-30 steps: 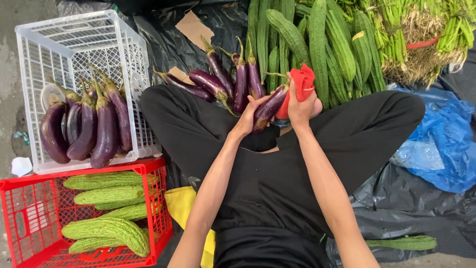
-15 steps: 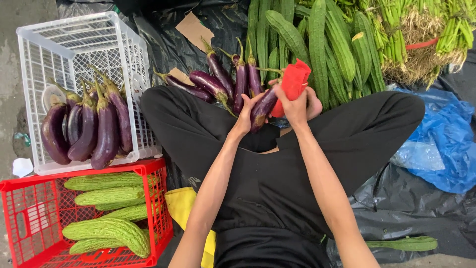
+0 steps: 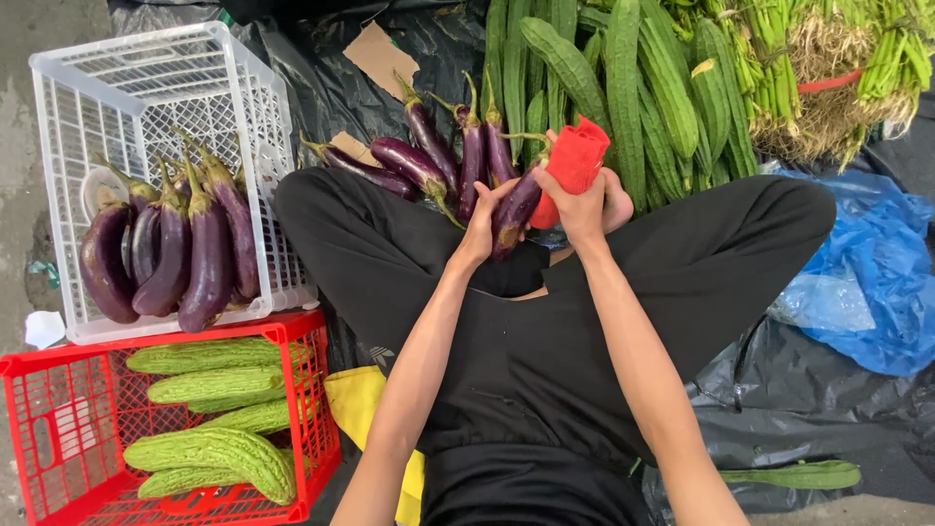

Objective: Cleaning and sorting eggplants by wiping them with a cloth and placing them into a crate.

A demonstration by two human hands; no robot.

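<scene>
I see a long purple eggplant [image 3: 516, 209] held just above the crossed legs, near the centre of the view, tilted with its stem toward one o'clock. My left hand [image 3: 484, 219] wraps its fingers around the lower part of it. My right hand [image 3: 589, 200] is closed on a red cloth [image 3: 575, 161], which presses against the eggplant's upper end. At twelve o'clock from the hands, a few more loose eggplants [image 3: 429, 161] lie on black plastic sheeting [image 3: 808, 409], with a pile of long green ridged gourds [image 3: 633, 78] at one o'clock. At nine o'clock a white plastic crate [image 3: 166, 88] lies on its side with eggplants resting in it. At seven o'clock a red crate [image 3: 58, 429] holds bitter gourds [image 3: 209, 453]. A blue plastic bag [image 3: 867, 292] sits at three o'clock.
</scene>
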